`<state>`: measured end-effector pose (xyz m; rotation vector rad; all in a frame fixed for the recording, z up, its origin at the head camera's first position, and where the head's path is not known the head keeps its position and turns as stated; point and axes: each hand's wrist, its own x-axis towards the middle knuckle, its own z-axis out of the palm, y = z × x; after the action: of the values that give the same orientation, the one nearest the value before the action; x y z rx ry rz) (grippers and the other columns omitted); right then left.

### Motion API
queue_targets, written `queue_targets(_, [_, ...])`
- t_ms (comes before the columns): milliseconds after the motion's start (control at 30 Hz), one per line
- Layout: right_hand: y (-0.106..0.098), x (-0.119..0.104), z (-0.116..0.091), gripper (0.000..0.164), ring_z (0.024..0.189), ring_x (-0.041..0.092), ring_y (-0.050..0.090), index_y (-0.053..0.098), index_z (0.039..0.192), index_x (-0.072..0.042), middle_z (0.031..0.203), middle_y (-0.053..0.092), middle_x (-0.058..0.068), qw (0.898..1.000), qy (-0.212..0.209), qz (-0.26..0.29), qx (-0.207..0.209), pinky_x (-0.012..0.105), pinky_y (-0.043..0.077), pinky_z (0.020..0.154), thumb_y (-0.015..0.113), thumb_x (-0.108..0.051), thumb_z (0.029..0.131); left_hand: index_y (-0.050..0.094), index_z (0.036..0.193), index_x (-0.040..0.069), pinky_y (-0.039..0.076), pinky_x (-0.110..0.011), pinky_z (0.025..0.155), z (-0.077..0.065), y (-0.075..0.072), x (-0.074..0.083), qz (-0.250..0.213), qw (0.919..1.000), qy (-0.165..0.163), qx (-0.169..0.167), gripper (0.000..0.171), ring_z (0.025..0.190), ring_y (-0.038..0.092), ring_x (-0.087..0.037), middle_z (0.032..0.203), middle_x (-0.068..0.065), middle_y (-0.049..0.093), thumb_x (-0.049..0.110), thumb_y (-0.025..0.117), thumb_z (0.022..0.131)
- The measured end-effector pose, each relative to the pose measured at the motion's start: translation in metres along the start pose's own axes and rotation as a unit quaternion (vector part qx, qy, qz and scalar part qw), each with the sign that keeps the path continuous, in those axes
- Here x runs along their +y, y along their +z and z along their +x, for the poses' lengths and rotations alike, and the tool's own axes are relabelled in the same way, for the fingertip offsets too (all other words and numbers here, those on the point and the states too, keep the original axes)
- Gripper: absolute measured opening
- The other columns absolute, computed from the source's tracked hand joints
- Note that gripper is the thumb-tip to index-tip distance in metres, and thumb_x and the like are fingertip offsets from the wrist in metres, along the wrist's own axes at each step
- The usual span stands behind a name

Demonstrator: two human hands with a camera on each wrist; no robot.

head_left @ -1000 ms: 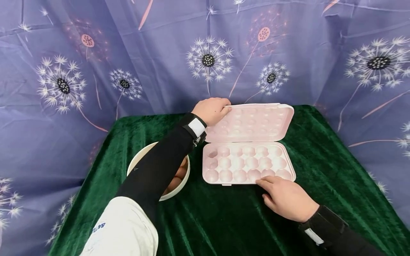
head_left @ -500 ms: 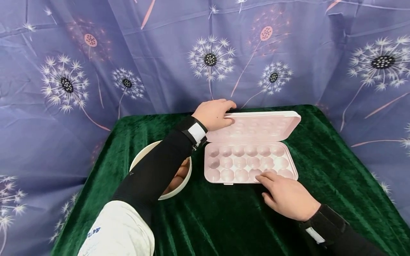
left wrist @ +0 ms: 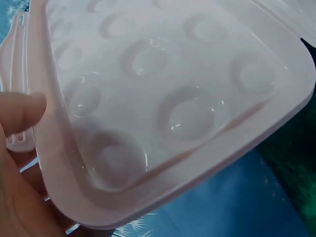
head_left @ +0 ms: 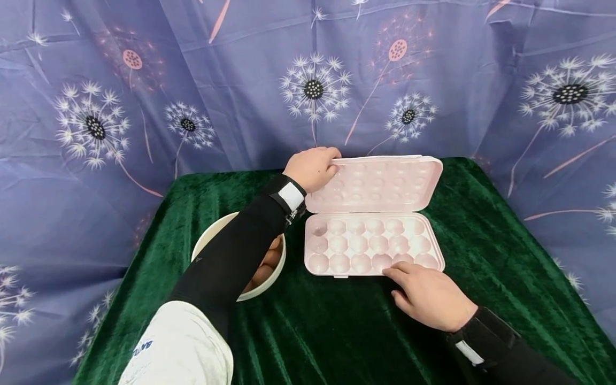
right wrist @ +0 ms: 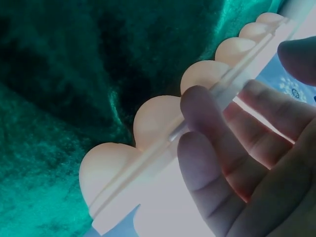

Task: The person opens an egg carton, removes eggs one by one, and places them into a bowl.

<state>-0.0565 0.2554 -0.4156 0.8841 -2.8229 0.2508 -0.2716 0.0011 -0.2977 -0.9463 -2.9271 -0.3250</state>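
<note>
A pale pink plastic egg box stands unfolded, its lid (head_left: 380, 184) raised at the back and its base (head_left: 372, 245) flat on the cloth. The base's egg cups hold no eggs. My left hand (head_left: 312, 168) grips the lid's upper left corner; in the left wrist view the thumb (left wrist: 22, 113) lies on the rim and the other fingers pass behind it. My right hand (head_left: 430, 294) rests its fingertips on the base's front rim, right of the middle. In the right wrist view those fingers (right wrist: 197, 163) are loosely bent against the edge, the thumb apart.
A cream bowl (head_left: 278, 278) of brown eggs (head_left: 264, 272) stands left of the egg box, partly hidden under the left forearm. Dark green velvet (head_left: 327, 331) covers the table. A purple dandelion-print curtain (head_left: 240, 80) hangs behind and at both sides.
The lid tipped forward half a second ago, the left fingers stretched over its edge. It now leans back more upright, with the left hand gripping its corner. The right hand stays at the front rim.
</note>
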Motion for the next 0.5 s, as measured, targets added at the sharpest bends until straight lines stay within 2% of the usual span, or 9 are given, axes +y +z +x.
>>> queue_targets(333, [-0.0034, -0.0001, 0.0025, 0.044, 0.092, 0.011, 0.065, 0.066, 0.129, -0.009, 0.117, 0.064, 0.0, 1.0, 0.002, 0.012, -0.005, 0.037, 0.056, 0.076, 0.074, -0.02, 0.088, 0.051, 0.145, 0.025, 0.047, -0.036, 0.09, -0.0061, -0.0063, 0.0081, 0.014, 0.9994, 0.019, -0.024, 0.053, 0.105, 0.06, -0.012, 0.125, 0.005, 0.061, 0.044, 0.066, 0.097])
queue_targets(500, [-0.0029, -0.0005, 0.0025, 0.045, 0.1, 0.015, 0.066, 0.066, 0.13, -0.008, 0.12, 0.064, 0.002, 1.0, 0.005, 0.014, -0.003, 0.04, 0.056, 0.079, 0.074, -0.02, 0.088, 0.05, 0.146, 0.026, 0.047, -0.036, 0.087, -0.0083, -0.0047, 0.0077, 0.015, 0.9991, 0.021, -0.034, 0.057, 0.099, 0.059, -0.011, 0.121, 0.006, 0.06, 0.046, 0.068, 0.095])
